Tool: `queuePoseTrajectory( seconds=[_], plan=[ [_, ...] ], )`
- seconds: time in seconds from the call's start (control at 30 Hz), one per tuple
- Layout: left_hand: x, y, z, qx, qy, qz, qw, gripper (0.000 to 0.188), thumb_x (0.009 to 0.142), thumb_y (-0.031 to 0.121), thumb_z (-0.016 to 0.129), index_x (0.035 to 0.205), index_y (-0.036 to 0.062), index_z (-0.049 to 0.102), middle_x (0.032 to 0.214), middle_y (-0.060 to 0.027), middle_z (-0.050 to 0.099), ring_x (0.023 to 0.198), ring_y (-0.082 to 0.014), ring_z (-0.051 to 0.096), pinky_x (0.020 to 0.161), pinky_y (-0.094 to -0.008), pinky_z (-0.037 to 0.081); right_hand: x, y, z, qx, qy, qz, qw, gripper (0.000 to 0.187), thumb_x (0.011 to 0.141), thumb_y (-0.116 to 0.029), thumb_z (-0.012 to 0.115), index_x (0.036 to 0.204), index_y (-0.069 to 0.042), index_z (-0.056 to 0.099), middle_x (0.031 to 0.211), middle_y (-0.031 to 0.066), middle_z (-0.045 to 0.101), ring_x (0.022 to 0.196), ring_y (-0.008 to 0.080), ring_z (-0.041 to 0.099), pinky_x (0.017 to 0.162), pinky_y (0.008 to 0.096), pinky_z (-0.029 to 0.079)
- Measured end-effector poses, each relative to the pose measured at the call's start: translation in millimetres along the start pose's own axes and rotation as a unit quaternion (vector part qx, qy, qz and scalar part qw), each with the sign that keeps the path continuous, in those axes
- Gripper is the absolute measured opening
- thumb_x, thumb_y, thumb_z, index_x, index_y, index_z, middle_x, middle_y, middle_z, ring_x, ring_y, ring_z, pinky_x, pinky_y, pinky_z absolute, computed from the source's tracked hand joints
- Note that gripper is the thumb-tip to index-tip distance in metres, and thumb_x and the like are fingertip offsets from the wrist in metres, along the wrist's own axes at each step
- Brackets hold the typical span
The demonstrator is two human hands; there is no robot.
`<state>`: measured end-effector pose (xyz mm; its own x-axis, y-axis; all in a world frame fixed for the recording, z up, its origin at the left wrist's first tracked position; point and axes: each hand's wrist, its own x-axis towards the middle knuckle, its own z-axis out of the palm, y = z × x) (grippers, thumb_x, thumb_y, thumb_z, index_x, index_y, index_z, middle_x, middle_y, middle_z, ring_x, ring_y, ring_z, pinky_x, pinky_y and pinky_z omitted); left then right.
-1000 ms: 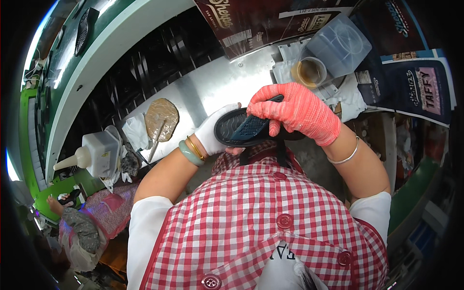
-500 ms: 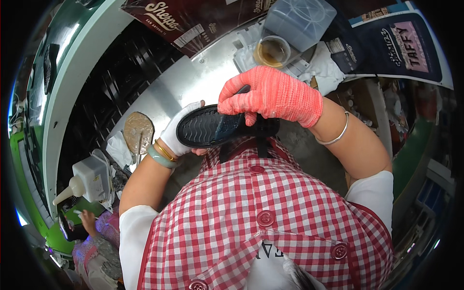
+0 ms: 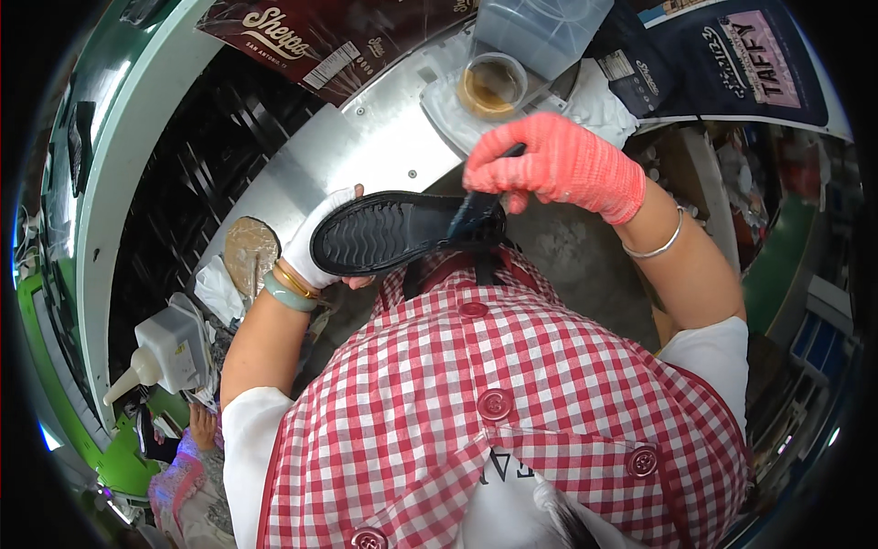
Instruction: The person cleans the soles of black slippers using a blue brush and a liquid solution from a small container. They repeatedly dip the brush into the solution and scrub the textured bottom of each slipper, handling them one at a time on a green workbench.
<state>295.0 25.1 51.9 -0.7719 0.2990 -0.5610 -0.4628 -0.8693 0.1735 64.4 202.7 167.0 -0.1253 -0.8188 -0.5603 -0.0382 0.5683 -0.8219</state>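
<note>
Coral-gloved right hand (image 3: 560, 172) pinches a dark brush (image 3: 466, 207) at the right end of a black sole (image 3: 380, 231), which runs sideways, left end clasped by the white-gloved left hand (image 3: 305, 247).

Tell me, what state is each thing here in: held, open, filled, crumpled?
Black elongated ribbed shoe sole: held, ribbed face showing.
Dark slim tool: gripped, lower end at the sole.
White-gloved left hand: closed on the sole.
Coral knit-gloved right hand: pinching the tool.
Clear round plastic cup: open, brown contents.
Whitish plastic bottle with conical nozzle: nozzle toward lower left; contents unclear.
Thin white sheet: crumpled.
</note>
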Motion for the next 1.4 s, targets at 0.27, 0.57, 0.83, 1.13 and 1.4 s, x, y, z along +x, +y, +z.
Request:
queuePoseTrajectory(
  seconds=[0.27, 0.57, 0.83, 1.13, 1.4],
  plan=[
    [13, -4, 14, -0.072, 0.127, 0.035, 0.989, 0.057, 0.092, 0.05, 0.034, 0.111, -0.0002, 0.054, 0.077, -0.02, 0.064, 0.037, -0.0282, 0.052, 0.029, -0.0345, 0.04, -5, -2, 38, 0.146, 0.018, -0.191, 0.971, 0.016, 0.078, -0.006, 0.069, 0.093, 0.001, 0.067, 0.082, 0.0034, 0.065, 0.073, 0.009, 0.059, 0.068, 0.0226, 0.049],
    [0, 2, -15, -0.096, -0.163, 0.038, 0.981, 0.033, 0.097, 0.027, 0.043, 0.114, 0.0015, 0.056, 0.101, -0.0075, 0.065, 0.087, -0.0127, 0.061, 0.079, -0.0259, 0.05, 1, -8, 49, -0.193, -0.03, -0.374, 0.907, 0.023, 0.068, -0.014, 0.075, 0.087, -0.004, 0.066, 0.092, 0.007, 0.067, 0.088, 0.0229, 0.064, 0.077, 0.0319, 0.052],
    [-23, -1, -10, 0.033, -0.075, 0.131, 0.988, 0.052, 0.091, 0.043, 0.042, 0.116, -0.0014, 0.053, 0.09, -0.0196, 0.064, 0.066, -0.0274, 0.063, 0.054, -0.0385, 0.053, -17, -31, 35, -0.109, 0.062, -0.468, 0.875, 0.019, 0.075, -0.008, 0.071, 0.091, 0.002, 0.065, 0.084, 0.0107, 0.068, 0.075, 0.0183, 0.064, 0.067, 0.0269, 0.052],
    [-67, -34, 13, 0.054, -0.018, 0.427, 0.903, 0.072, 0.08, 0.046, 0.063, 0.131, 0.0015, 0.039, 0.113, -0.0156, 0.057, 0.086, -0.0277, 0.064, 0.077, -0.0389, 0.054, -8, -17, 34, 0.327, 0.274, -0.338, 0.839, 0.032, 0.087, -0.031, 0.062, 0.102, -0.002, 0.061, 0.073, 0.0016, 0.06, 0.05, 0.0038, 0.049, 0.044, 0.0149, 0.034],
    [-102, -39, 33, 0.146, 0.053, 0.561, 0.813, 0.079, 0.076, 0.049, 0.066, 0.131, 0.0012, 0.037, 0.115, -0.0145, 0.053, 0.092, -0.0268, 0.061, 0.077, -0.0427, 0.054, 3, -8, 49, 0.35, 0.279, -0.298, 0.843, 0.029, 0.088, -0.029, 0.062, 0.103, -0.005, 0.06, 0.066, -0.0054, 0.053, 0.049, 0.0006, 0.047, 0.042, 0.0133, 0.032]
  ],
)
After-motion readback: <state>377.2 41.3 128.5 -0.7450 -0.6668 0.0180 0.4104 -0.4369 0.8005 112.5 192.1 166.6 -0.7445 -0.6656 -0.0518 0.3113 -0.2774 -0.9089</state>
